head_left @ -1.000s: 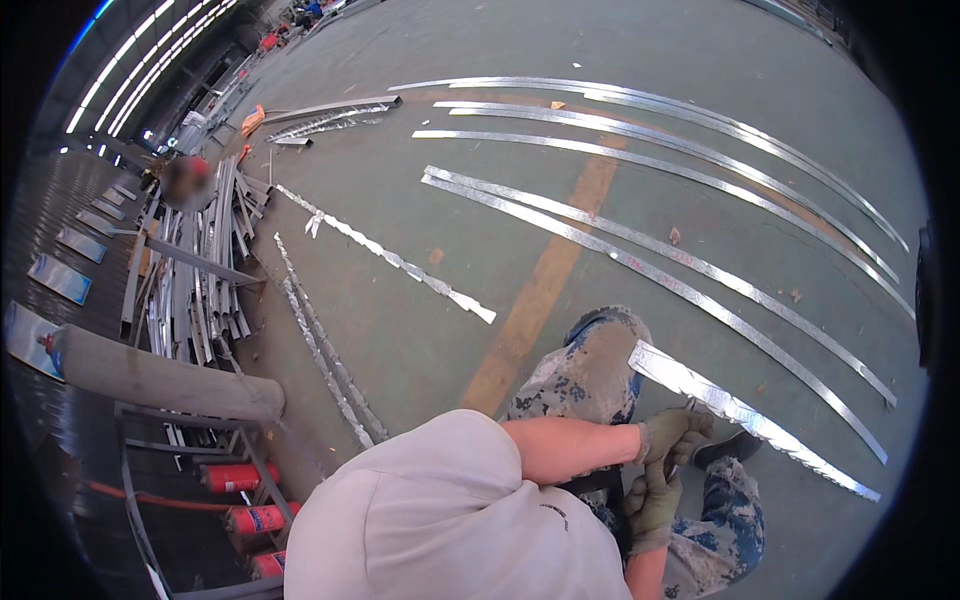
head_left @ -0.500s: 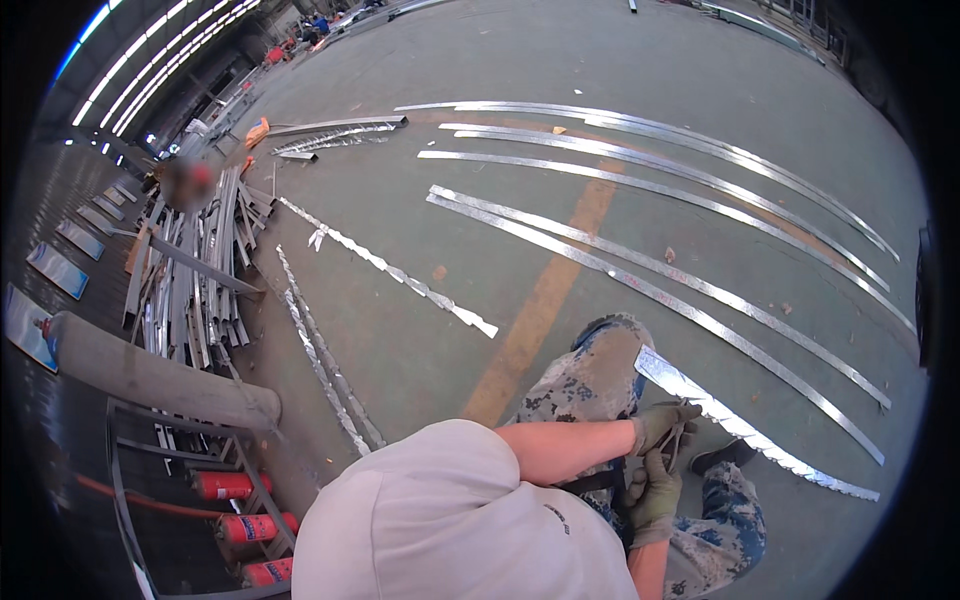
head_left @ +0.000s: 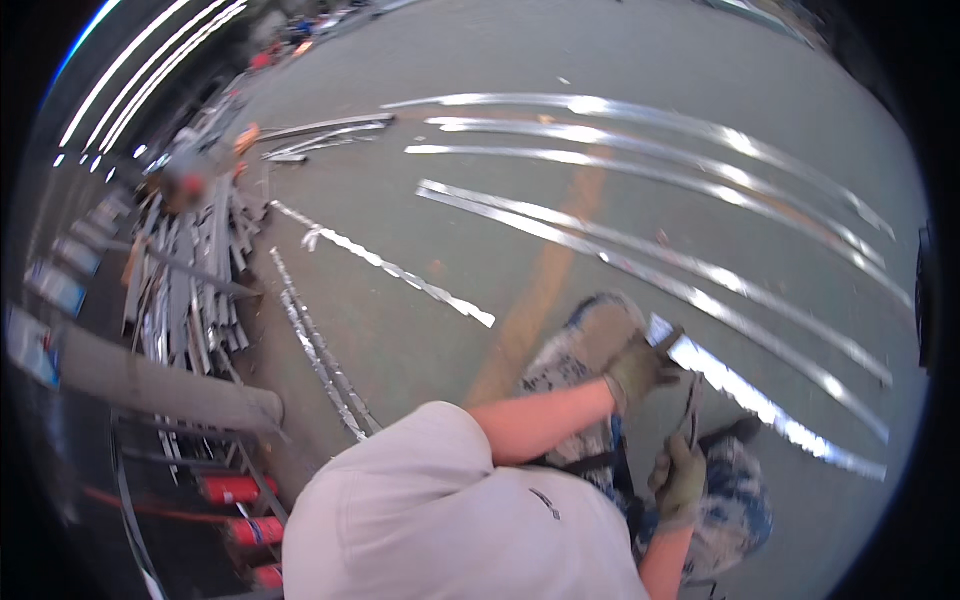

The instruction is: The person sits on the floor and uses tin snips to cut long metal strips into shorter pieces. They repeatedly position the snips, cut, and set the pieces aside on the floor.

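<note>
A shiny metal strip (head_left: 755,398) with a notched lower edge slants down to the right beside my bent knee. My gloved left hand (head_left: 637,368) grips it near its upper end, with fingers on both sides of the sheet. Below, my gloved right hand (head_left: 680,477) is wrapped round the handles of a pair of metal snips (head_left: 693,405). The snips' tip points up at the strip's lower edge; motion blur hides whether the blades touch it.
Several long flat metal strips (head_left: 640,275) lie across the floor ahead. Twisted, notched strips (head_left: 385,262) lie to the left. Beyond them are a pile of metal profiles (head_left: 195,290), a large grey cylinder (head_left: 165,380) and red extinguishers (head_left: 255,530). A blurred person (head_left: 185,180) is at the far left.
My left hand has moved up along the strip toward its upper end. My right hand has moved down and right with the snips, away from the left hand. The view has shifted slightly.
</note>
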A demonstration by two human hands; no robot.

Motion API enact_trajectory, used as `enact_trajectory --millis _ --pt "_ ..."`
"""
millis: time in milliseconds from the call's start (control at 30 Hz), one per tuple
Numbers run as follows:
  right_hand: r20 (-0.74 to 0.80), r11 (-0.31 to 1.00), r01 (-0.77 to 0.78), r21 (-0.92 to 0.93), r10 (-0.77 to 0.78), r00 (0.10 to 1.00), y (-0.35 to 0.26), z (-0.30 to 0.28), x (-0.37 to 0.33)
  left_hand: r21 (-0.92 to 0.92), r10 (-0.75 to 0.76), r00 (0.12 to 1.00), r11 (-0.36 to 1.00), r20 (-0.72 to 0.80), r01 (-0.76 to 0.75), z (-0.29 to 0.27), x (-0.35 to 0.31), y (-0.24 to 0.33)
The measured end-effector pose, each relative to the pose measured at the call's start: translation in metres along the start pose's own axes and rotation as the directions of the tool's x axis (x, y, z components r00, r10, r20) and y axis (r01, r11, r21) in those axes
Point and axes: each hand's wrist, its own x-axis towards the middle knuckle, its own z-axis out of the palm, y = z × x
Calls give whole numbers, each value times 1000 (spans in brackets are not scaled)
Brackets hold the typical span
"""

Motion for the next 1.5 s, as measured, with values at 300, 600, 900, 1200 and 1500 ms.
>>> enact_trajectory --millis 300,600,900,1200,1500 --pt "-24 998 -31 51 32 999 -11 -24 7 -992 -287 956 -127 62 27 8 26 -3" --pt "125 950 -94 297 59 990 10 -29 7 -999 -280 959 -24 32 27 18 34 -9" --pt "20 986 -39 162 36 999 23 -8 1 -1000 -282 959 -11 -1 -5 22 34 -14" --pt "-78 997 32 67 -26 997 39 -6 23 -1000 -299 954 -14 16 12 21 37 -13" --pt "-131 995 89 -33 -92 987 43 -4 24 -1000 -291 957 -13 12 9 18 36 -11"
